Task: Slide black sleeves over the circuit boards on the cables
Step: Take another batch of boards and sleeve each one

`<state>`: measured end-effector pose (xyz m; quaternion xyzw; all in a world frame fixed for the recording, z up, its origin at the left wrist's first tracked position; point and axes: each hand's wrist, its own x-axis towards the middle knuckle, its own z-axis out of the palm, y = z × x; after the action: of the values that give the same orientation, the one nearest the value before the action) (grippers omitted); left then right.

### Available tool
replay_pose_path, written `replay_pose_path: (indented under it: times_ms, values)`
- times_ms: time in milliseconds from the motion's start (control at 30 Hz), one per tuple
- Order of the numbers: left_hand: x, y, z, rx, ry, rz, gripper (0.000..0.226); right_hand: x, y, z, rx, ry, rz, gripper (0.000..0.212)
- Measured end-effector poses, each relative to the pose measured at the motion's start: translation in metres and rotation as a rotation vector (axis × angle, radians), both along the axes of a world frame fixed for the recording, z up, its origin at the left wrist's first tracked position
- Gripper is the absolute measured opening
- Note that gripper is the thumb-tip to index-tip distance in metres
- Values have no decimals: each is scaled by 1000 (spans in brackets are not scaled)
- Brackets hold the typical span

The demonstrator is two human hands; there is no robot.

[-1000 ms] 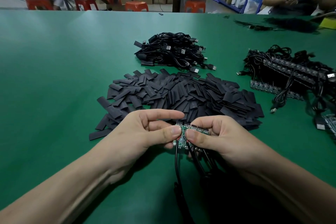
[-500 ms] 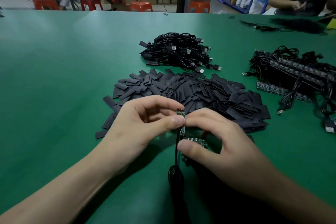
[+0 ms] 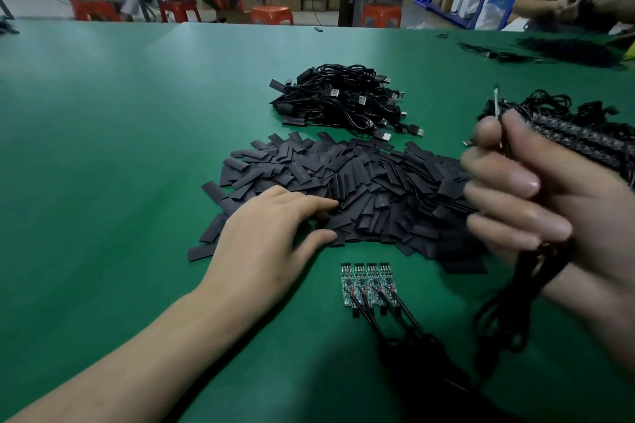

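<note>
left hand [image 3: 271, 233] lies loose on the near edge of the sleeve pile [image 3: 378, 182], fingers fairly straight, nothing pinched yet. right hand [image 3: 549, 203] is up at 3 o'clock, fingers curled tight round a black cable [image 3: 525, 271], with what looks like a board on its top end, too blurred to be sure.

my two cents on this step: peel one sleeve off the loose edge with thumb and forefinger rather than digging into the heap. squeeze its sides so the mouth pops open, then feed the board in end first and straight so the pins don't snag.

counts:
- four bare boards [image 3: 369, 285] side by side at 6 o'clock from the pile, each with its own cable running back toward the person
- one cable in the right hand
- sleeves: way too many to count
- one heap of cables [image 3: 343, 99] with plugs at 12 o'clock beyond the sleeves
- one tangle [image 3: 584, 134] of boards and cables at 2 o'clock on the green table [image 3: 103, 148]
</note>
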<state>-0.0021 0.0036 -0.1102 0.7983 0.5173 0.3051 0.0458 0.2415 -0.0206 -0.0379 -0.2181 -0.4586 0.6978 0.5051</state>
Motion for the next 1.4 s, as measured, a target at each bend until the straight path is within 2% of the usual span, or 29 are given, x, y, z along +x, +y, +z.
replay_pose_path:
  times_ms: [67, 167, 233, 300, 400, 500, 567, 633, 767, 1000, 1067, 1233, 1400]
  values:
    - [1, -1, 1, 23, 16, -8, 28, 13, 5, 3, 36, -303, -60, 21]
    - [1, -2, 3, 37, 0, -9, 17, 9, 7, -12, 203, -955, -202, 24]
    - [1, -2, 3, 36, -67, -18, 16, -1, 6, -26, 324, -1173, -283, 25]
    - [1, -4, 3, -28, -187, -84, 19, -10, 5, -37, 304, -1190, -316, 35]
    - [5, -11, 5, -167, -354, -212, 21, -18, 4, -49, 249, -1109, -279, 58]
    - [10, -15, 5, -182, -406, -250, 19, -20, 3, -52, 182, -984, -234, 46]
    - [13, -18, 5, -86, -349, -249, 20, -20, 2, -55, 117, -888, -231, 29]
    - [16, -23, 6, 21, -267, -237, 32, -22, -1, -58, 69, -816, -228, 22]
    - [17, -24, 7, 101, -270, -225, 23, -27, -3, -58, 78, -797, -196, 30]
    - [10, -19, 10, 17, -448, -163, 23, -14, 2, -49, 31, -668, -124, 30]
    - [9, -19, 9, -20, -505, -156, 22, -12, 1, -47, 56, -693, -91, 32]
    - [8, -18, 9, -47, -484, -174, 20, -10, -4, -41, 295, -1037, -134, 31]
    - [9, -20, 10, -1, -379, -192, 22, -10, -6, -40, 320, -1094, -153, 28]
